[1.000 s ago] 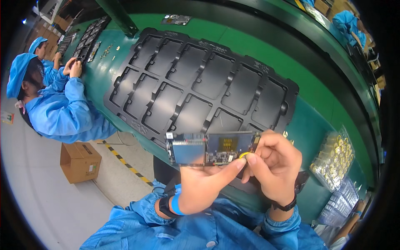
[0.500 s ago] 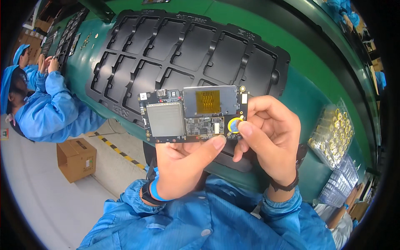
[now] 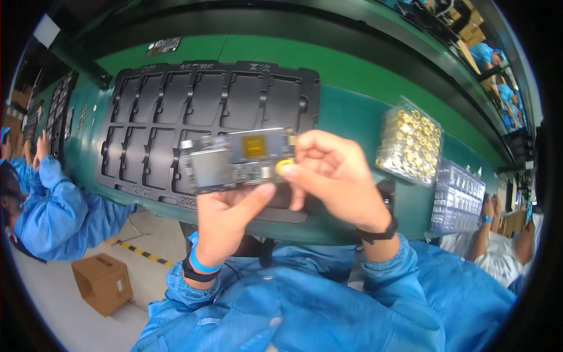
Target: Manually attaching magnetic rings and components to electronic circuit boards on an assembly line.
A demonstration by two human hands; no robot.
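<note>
A dark circuit board point(image 3: 252, 167) with a silver shield, an amber patch and small parts is held up in front of me, slightly blurred. My left hand point(image 3: 226, 220) grips its lower edge, thumb on the front face and fingers behind. At the board's right end my right hand point(image 3: 331, 176) has its thumb pressed on a yellow-rimmed round coin cell point(image 3: 285, 166), with the fingers at the board's edge or behind it. Behind the board lies a black moulded tray point(image 3: 199, 100) with shallow pockets, partly hidden by the board and my hands.
On the green bench point(image 3: 346, 117), a clear tray of yellow-rimmed round cells point(image 3: 410, 141) stands at right, beside stacked clear plastic trays point(image 3: 457, 199). Another board point(image 3: 163, 46) lies at the back. Co-workers in blue point(image 3: 64, 205) sit left; a cardboard box point(image 3: 102, 283) is on the floor.
The view has swung right, so tray and bench appear farther left. The board is tilted now, its left end lower. Both hands keep their hold; the thumb covers more of the coin cell.
</note>
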